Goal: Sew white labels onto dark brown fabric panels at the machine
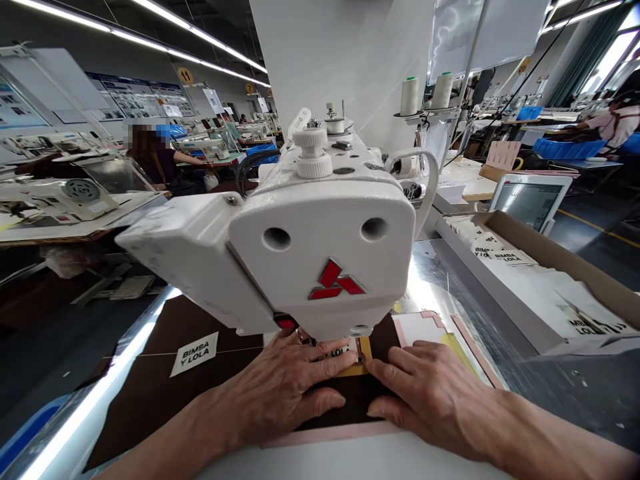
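My left hand [295, 377] lies with its fingers stretched over a white label [341, 349] printed with black letters, under the sewing machine head [325, 247]. A yellow frame [367, 347] borders that label, whose other part my fingers cover. To the right, my right hand [435, 387] rests flat, its index fingertip at the frame's right edge. Dark brown fabric [150, 373] spreads beneath both hands. Another label [195, 353], reading BIMBA Y LOLA, sits on the fabric left of my left hand. The needle area is mostly hidden behind the machine head.
On the right stands a long box [545, 313] of printed labels, with a tablet-like screen [533, 198] behind it. Thread cones [409, 97] stand behind the machine. A pink-edged white template [425, 327] lies beyond my right hand. A co-worker [157, 160] sits at the back left.
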{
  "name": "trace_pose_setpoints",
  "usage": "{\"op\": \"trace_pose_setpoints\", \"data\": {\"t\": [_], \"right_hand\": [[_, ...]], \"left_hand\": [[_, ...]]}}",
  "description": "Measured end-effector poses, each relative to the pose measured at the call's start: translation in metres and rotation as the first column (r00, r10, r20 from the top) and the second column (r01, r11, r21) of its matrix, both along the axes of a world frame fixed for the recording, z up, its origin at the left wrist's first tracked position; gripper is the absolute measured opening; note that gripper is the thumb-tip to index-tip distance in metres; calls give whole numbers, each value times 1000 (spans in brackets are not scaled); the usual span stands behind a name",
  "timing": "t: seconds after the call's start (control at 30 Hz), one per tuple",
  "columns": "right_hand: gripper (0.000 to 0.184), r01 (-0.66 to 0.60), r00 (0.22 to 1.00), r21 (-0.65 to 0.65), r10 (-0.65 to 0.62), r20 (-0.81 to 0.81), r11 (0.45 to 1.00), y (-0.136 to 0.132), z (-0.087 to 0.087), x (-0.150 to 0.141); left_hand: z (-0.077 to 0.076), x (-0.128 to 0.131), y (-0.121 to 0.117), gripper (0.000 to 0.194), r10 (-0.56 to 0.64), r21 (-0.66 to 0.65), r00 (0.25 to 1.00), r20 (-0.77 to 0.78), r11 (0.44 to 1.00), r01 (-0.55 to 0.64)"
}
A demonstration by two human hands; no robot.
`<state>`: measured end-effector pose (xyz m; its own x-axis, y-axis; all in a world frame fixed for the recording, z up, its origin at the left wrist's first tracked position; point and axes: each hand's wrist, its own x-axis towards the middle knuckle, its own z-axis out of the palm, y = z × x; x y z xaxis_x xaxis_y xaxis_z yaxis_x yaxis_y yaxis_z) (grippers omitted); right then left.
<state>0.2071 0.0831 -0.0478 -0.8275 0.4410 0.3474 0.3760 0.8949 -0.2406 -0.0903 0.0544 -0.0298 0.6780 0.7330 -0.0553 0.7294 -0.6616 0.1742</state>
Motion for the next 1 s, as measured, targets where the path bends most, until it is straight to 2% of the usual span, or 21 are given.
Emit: {"op": "trace_pose_setpoints", "data": {"t": [0.17, 0.67, 1.0], "right_hand": [[33, 4, 1000, -6, -4, -11, 1000, -1, 0, 0], [39, -4, 999, -27, 3, -50, 1000, 1, 0, 0], [34, 5, 999, -49, -7, -37, 999, -1, 1, -1]], "left_hand": [[4, 1, 1, 59, 2, -11, 998, 68, 1000, -1], [5, 1, 0, 58, 11, -41, 1000, 19, 999, -11], [4, 0, 1, 60, 5, -33, 999, 47, 999, -4]]}}
